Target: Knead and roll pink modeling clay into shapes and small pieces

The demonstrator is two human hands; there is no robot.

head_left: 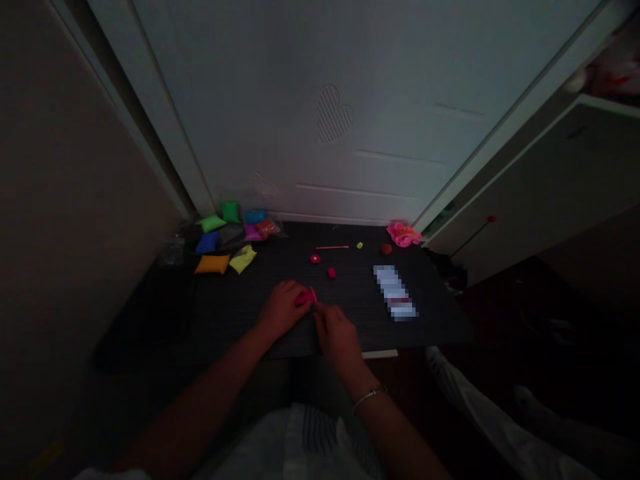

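Low over the dark table [235, 307], my left hand [284, 310] is closed around a bright pink piece of modelling clay [303, 299]. My right hand [341, 337] is pinched on a thin pink clay tool [314, 295], whose upright blade touches or nearly touches the clay. The tool's lower end is hidden by my fingers. Just beyond my hands are a small dark pink clay lump [332, 273] and a little pink flower with a pale centre [315, 259]. Another thin pink stick tool [333, 247] lies farther back.
Colourful clay packets, among them an orange packet [213, 265] and a yellow packet [243, 259], lie at the left. To the right are a blurred phone-like screen [395, 293], a reddish ball [386, 249] and a pink frilly piece [404, 234]. A white panel [280, 120] stands behind the table.
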